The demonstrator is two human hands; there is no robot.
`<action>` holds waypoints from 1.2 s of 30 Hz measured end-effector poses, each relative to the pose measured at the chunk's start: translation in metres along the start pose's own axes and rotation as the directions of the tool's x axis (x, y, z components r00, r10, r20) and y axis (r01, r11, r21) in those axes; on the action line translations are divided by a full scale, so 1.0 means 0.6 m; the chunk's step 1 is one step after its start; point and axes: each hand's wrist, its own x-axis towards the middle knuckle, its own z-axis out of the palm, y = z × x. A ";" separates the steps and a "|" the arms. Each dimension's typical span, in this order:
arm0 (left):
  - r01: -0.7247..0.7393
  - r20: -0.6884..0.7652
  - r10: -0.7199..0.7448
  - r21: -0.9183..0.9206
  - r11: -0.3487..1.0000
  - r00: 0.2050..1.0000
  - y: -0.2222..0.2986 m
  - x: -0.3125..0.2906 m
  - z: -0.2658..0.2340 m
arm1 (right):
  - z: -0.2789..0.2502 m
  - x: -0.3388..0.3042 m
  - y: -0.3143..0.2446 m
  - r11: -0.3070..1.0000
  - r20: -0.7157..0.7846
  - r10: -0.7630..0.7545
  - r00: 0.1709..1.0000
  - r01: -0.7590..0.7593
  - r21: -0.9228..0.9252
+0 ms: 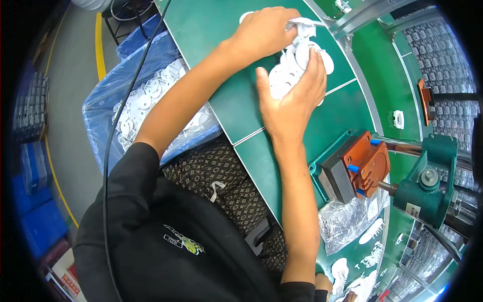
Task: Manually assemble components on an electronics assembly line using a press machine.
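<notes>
A heap of white plastic disc-shaped parts lies on the green worktable. Over the far end of the heap, my left hand has its fingers curled around the edge of a white plastic part. My right hand is cupped against the near side of the heap, thumb and fingers apart and touching the pieces. Part of another white piece shows beside my left hand. The left fingertips are partly hidden.
A blue plastic-lined bin of white parts stands left of the table. At right is a green press with a reddish-brown fixture. A clear plastic bag lies nearer me. A black cable hangs across the left side.
</notes>
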 end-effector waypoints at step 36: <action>-0.317 0.208 0.279 0.175 0.932 0.937 -0.074 0.059 0.005 | 0.004 -0.005 0.014 0.990 0.007 0.038 0.999 -0.036 -0.138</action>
